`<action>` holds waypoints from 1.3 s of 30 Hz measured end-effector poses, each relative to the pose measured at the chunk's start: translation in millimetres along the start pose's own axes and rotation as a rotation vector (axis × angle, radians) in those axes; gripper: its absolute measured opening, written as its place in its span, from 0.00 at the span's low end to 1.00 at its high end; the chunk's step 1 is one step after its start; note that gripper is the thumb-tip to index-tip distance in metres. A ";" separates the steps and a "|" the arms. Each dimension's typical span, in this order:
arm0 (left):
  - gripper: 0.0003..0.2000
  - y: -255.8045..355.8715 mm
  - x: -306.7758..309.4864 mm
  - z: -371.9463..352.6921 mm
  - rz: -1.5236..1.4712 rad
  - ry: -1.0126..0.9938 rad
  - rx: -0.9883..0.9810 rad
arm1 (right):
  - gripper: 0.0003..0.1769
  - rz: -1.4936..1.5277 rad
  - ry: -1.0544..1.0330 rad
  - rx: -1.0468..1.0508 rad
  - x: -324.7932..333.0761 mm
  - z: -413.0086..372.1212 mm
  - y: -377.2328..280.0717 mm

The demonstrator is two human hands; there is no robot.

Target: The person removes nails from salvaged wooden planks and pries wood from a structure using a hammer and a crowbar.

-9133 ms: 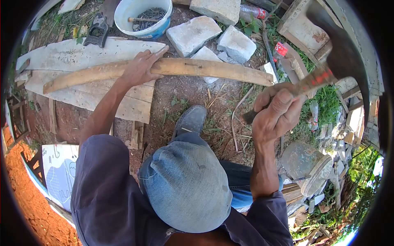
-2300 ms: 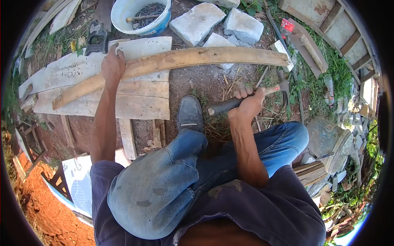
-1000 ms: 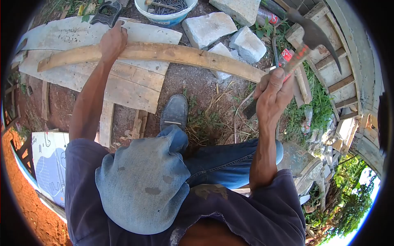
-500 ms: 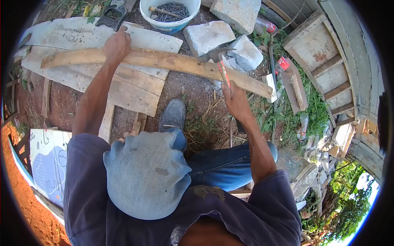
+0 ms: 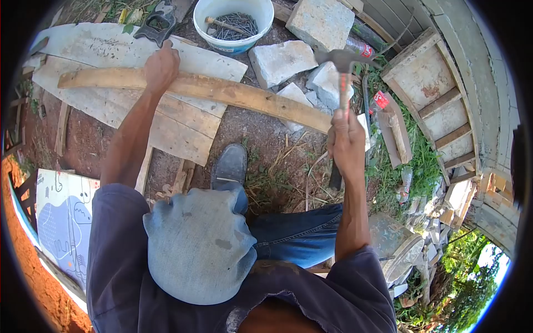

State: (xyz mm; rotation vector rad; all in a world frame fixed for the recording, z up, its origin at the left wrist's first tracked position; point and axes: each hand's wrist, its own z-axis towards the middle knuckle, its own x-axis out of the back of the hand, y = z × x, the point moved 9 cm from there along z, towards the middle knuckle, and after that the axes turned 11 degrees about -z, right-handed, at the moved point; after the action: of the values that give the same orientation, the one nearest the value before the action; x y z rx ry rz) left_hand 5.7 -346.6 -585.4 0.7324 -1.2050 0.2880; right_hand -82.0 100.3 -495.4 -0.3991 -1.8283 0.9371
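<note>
A long wooden plank (image 5: 233,94) lies across the view, its left part over grey boards (image 5: 183,125) on the ground. My left hand (image 5: 161,69) is closed on the plank, left of its middle. In my right hand (image 5: 346,141) is a claw hammer (image 5: 343,89), its fingers wrapped around the handle and its head pointing away from me. The hammer and right hand cover the plank's right end. The hammer head appears above the plank, slightly blurred. Just beyond my left hand lies a handsaw (image 5: 157,25) with a dark handle.
A white bucket (image 5: 264,32) of nails, with a wooden handle sticking out, stands at the far side. Pale blocks (image 5: 284,62) sit right of it. A wooden frame (image 5: 430,91) leans at the right, near a bottle (image 5: 406,180). My shoe (image 5: 230,164) is below the plank.
My right hand has moved right with the hammer, whose head has swung away from the plank to point upward in the view. My left hand stays on the plank.
</note>
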 end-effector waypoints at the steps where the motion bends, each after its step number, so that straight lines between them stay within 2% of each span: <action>1: 0.15 -4.8 -7.3 -12.2 0.005 -0.039 0.019 | 0.22 0.213 0.160 -0.019 30.0 -4.0 -20.5; 2: 0.14 -3.9 -4.8 -10.4 -0.009 -0.030 0.012 | 0.23 0.387 0.369 0.009 53.0 -8.2 -38.8; 3: 0.14 -0.1 1.2 -4.1 -0.024 0.002 -0.008 | 0.23 0.387 0.365 0.007 40.5 -9.2 -36.8; 5: 0.14 0.6 2.8 -5.5 -0.014 0.019 0.010 | 0.23 0.561 0.541 0.110 19.5 -19.9 -16.7; 7: 0.14 -0.7 1.3 -2.2 -0.017 0.018 0.002 | 0.23 -0.302 0.105 0.189 -76.4 -21.7 43.0; 8: 0.14 2.3 0.8 -8.0 -0.019 0.016 -0.008 | 0.23 -0.301 0.113 0.182 -75.3 -29.8 49.0; 10: 0.14 2.6 3.6 -2.9 0.000 0.028 0.010 | 0.22 -0.314 0.118 0.324 -75.5 -22.9 25.7; 12: 0.14 0.7 -1.7 -6.6 -0.014 -0.008 0.002 | 0.21 0.108 0.103 -0.070 -32.8 -19.3 16.6; 14: 0.14 2.9 2.7 -4.8 -0.014 0.015 -0.012 | 0.22 0.502 0.453 0.013 20.8 -19.1 -12.5; 15: 0.14 1.2 2.5 -6.3 -0.013 0.014 -0.010 | 0.22 0.502 0.451 0.012 13.1 -20.5 -10.0; 17: 0.13 3.6 3.5 -4.3 -0.028 0.027 -0.031 | 0.21 0.479 0.597 0.029 -7.0 -31.0 10.9; 19: 0.14 -0.5 4.5 1.0 -0.027 0.032 -0.017 | 0.19 -0.500 0.087 0.221 -106.5 -32.4 54.7; 20: 0.14 -1.2 -1.6 -4.8 -0.026 -0.003 0.004 | 0.19 -0.499 0.094 0.200 -103.6 -49.3 50.1; 22: 0.14 5.2 4.7 11.1 -0.015 0.037 0.005 | 0.18 -0.301 0.138 0.266 -88.8 -36.5 11.2; 24: 0.14 -3.3 -9.8 -15.9 0.012 -0.045 0.042 | 0.18 -0.123 0.387 0.099 -34.2 -36.5 -12.6; 25: 0.14 -0.8 -3.5 -10.1 -0.024 -0.033 0.028 | 0.18 -0.127 0.374 0.092 -28.2 -33.8 -21.7; 27: 0.14 2.4 1.6 -4.7 -0.064 -0.008 0.002 | 0.19 0.547 0.753 0.173 11.4 -47.9 -22.2; 28: 0.14 1.5 -1.0 -4.9 -0.040 -0.005 0.003 | 0.19 0.501 0.704 0.190 -8.0 -48.3 -2.5; 30: 0.14 3.6 5.1 2.5 -0.016 0.020 -0.006 | 0.18 -0.441 0.196 0.082 -92.3 -35.7 40.8; 32: 0.13 4.5 2.9 -6.2 -0.052 -0.034 0.024 | 0.18 -0.560 -0.033 0.075 -137.1 -38.9 64.4; 34: 0.15 0.9 3.9 -7.3 -0.039 -0.023 0.016 | 0.18 -0.435 0.003 0.088 -129.0 -28.1 37.3; 35: 0.16 1.5 4.6 -11.0 -0.045 -0.038 0.023 | 0.18 -0.337 -0.002 0.034 -117.0 -48.4 39.4; 36: 0.17 5.7 3.0 -8.3 -0.064 -0.055 0.016 | 0.18 -0.347 0.051 -0.040 -105.0 -64.3 45.2; 37: 0.18 3.4 1.3 -7.2 -0.075 -0.062 0.061 | 0.19 -0.217 0.146 -0.056 -94.6 -68.7 44.3; 38: 0.18 -1.4 1.2 -5.6 -0.135 -0.022 0.031 | 0.20 -0.085 0.240 -0.061 -80.1 -74.9 49.0; 39: 0.18 0.7 12.2 -10.3 -0.216 0.136 -0.058 | 0.20 -0.084 0.297 -0.100 -67.6 -83.3 63.6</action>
State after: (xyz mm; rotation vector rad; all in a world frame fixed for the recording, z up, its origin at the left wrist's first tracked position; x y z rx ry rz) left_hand 17.3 -341.5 -575.6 0.7732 -0.9924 0.1206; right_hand 13.0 133.3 -569.3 -0.4924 -1.6101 0.6902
